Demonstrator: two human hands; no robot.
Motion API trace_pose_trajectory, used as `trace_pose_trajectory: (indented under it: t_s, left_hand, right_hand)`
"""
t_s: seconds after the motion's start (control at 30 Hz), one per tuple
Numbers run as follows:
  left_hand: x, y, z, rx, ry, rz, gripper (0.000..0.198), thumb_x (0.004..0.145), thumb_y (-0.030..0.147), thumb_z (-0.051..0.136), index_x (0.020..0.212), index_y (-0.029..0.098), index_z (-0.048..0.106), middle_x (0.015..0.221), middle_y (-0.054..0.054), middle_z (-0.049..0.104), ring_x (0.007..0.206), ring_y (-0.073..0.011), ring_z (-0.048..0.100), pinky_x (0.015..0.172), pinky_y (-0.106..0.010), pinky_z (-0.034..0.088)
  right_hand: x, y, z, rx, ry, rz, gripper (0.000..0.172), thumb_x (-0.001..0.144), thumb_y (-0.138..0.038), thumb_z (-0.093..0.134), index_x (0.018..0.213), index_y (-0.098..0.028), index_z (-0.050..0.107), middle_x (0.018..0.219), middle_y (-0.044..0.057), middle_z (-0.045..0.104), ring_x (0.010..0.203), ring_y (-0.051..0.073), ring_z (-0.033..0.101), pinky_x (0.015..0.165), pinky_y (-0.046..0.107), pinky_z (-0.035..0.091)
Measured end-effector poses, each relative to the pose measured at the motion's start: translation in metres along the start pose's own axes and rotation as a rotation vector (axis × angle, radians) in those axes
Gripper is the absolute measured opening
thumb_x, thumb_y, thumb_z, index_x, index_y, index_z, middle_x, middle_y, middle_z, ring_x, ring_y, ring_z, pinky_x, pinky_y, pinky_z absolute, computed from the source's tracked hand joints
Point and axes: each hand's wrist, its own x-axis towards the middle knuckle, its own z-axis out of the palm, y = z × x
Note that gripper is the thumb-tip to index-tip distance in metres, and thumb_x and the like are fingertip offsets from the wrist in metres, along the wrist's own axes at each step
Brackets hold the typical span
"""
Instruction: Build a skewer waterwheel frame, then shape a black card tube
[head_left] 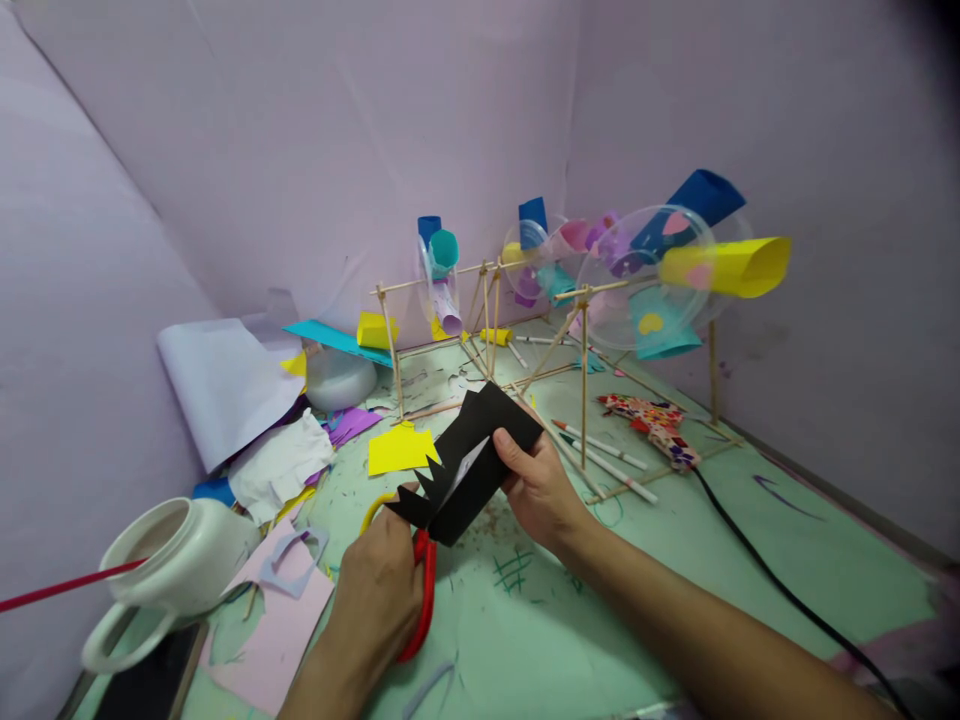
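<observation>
Fingers of my left hand (386,585) are wrapped round scissors (426,600) with red and yellow handles. The scissors' blades are hidden behind the black paper (476,490), at its lower left end. That paper is folded, with jagged pointed cuts along its left side and a pale patch showing inside the fold. My right hand (536,485) pinches the paper's right side, thumb on top. Beyond both hands, a yellow paper piece (401,449) lies on the green table (525,640).
Stick frames (583,390) carrying clear discs and coloured paper tubes stand behind. A white teapot (187,550), a phone (150,680) and paper scraps are at left. Markers (600,445) and a patterned glue gun (652,425) with a black cord lie at right.
</observation>
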Motion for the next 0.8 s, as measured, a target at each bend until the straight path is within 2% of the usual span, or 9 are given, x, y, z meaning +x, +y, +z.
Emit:
trace_pose_trajectory:
  t_s: [0.1, 0.2, 0.3, 0.4, 0.47, 0.63, 0.8]
  left_hand:
    - [-0.001, -0.002, 0.0, 0.09, 0.112, 0.083, 0.012, 0.081, 0.018, 0.043, 0.078, 0.017, 0.054, 0.066, -0.004, 0.06, 0.054, -0.0157, 0.057, 0.046, -0.025, 0.041]
    - [-0.002, -0.006, 0.002, 0.121, 0.189, 0.179, 0.015, 0.082, 0.017, 0.041, 0.082, 0.016, 0.056, 0.062, -0.003, 0.059, 0.049, -0.0148, 0.055, 0.042, -0.023, 0.039]
    - [-0.003, -0.006, 0.001, 0.092, 0.115, 0.156, 0.022, 0.082, 0.015, 0.038, 0.092, 0.014, 0.057, 0.071, -0.007, 0.063, 0.056, -0.016, 0.059, 0.046, -0.024, 0.043]
    - [-0.005, -0.004, 0.0, 0.026, -0.003, 0.075, 0.031, 0.082, 0.015, 0.036, 0.106, 0.015, 0.056, 0.084, -0.01, 0.065, 0.07, -0.0187, 0.062, 0.057, -0.027, 0.049]
    - [-0.007, -0.001, 0.001, -0.041, -0.04, 0.019, 0.037, 0.082, 0.015, 0.035, 0.114, 0.016, 0.054, 0.089, -0.011, 0.064, 0.079, -0.0205, 0.062, 0.065, -0.03, 0.051]
    - [-0.007, 0.005, 0.006, -0.217, -0.04, -0.013, 0.044, 0.082, 0.016, 0.036, 0.125, 0.015, 0.048, 0.099, -0.013, 0.062, 0.089, -0.0232, 0.059, 0.079, -0.038, 0.049]
    - [-0.003, 0.009, 0.003, -0.213, -0.011, -0.054, 0.046, 0.081, 0.015, 0.036, 0.125, 0.013, 0.048, 0.106, -0.015, 0.061, 0.098, -0.0246, 0.057, 0.084, -0.04, 0.048]
  right_hand:
    - [0.0, 0.0, 0.0, -0.001, -0.002, 0.01, 0.042, 0.068, -0.029, 0.073, 0.105, -0.027, 0.054, 0.092, -0.003, 0.066, 0.084, 0.017, 0.063, 0.078, 0.031, 0.051]
    - [0.0, 0.0, -0.001, -0.012, -0.022, 0.002, 0.04, 0.069, -0.029, 0.072, 0.104, -0.027, 0.054, 0.091, -0.002, 0.067, 0.084, 0.017, 0.063, 0.078, 0.032, 0.051]
    - [0.0, 0.0, -0.001, -0.036, -0.032, -0.015, 0.038, 0.07, -0.028, 0.072, 0.103, -0.026, 0.054, 0.092, -0.002, 0.066, 0.083, 0.016, 0.063, 0.079, 0.03, 0.05]
    - [0.0, 0.0, -0.002, -0.049, -0.021, -0.029, 0.039, 0.07, -0.027, 0.073, 0.103, -0.026, 0.053, 0.091, -0.003, 0.065, 0.082, 0.014, 0.062, 0.077, 0.028, 0.05]
    - [0.001, 0.0, -0.002, -0.052, -0.026, -0.043, 0.039, 0.07, -0.027, 0.072, 0.103, -0.026, 0.053, 0.092, -0.003, 0.065, 0.083, 0.014, 0.062, 0.076, 0.026, 0.05]
    - [0.0, 0.0, -0.002, -0.035, -0.014, -0.043, 0.038, 0.069, -0.028, 0.073, 0.102, -0.027, 0.054, 0.092, -0.004, 0.065, 0.082, 0.015, 0.062, 0.077, 0.028, 0.05]
    - [0.001, -0.001, -0.002, -0.03, -0.014, -0.04, 0.039, 0.068, -0.028, 0.073, 0.102, -0.027, 0.053, 0.093, -0.003, 0.065, 0.085, 0.016, 0.062, 0.077, 0.03, 0.05]
